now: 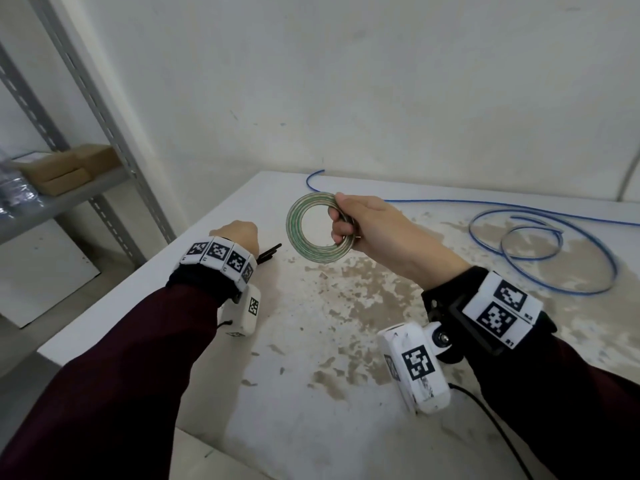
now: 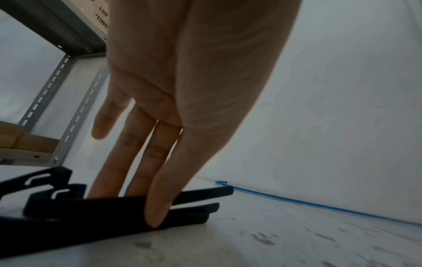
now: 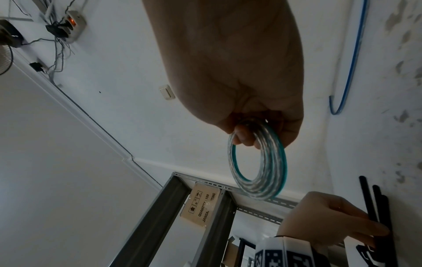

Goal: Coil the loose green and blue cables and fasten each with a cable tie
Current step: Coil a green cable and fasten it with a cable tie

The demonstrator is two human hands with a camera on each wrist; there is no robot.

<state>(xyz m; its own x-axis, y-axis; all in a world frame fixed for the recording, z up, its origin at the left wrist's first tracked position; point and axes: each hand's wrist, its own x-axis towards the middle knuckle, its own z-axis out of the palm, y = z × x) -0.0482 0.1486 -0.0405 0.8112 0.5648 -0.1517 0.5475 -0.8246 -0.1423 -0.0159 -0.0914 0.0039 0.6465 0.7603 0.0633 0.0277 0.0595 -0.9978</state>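
Observation:
My right hand [image 1: 343, 220] holds the coiled green cable [image 1: 294, 226] upright above the white table [image 1: 311, 393], fingers curled through the ring; the right wrist view shows the right hand [image 3: 251, 137] gripping the top of the green coil [image 3: 271, 162]. My left hand [image 1: 242, 233] is down at the table's left edge on a small pile of black cable ties [image 1: 272, 252]. In the left wrist view, the left hand [image 2: 146, 180] pinches the top tie of the black ties [image 2: 91, 216] between thumb and fingers. The blue cable [image 1: 450, 201] lies loose at the back right.
A grey metal shelf rack [image 1: 104, 109] with cardboard boxes [image 1: 69, 168] stands left of the table. The wall runs right behind the table's far edge. The blue cable's loops [image 1: 613, 268] spread over the right side. A power strip [image 3: 73, 23] hangs on the wall.

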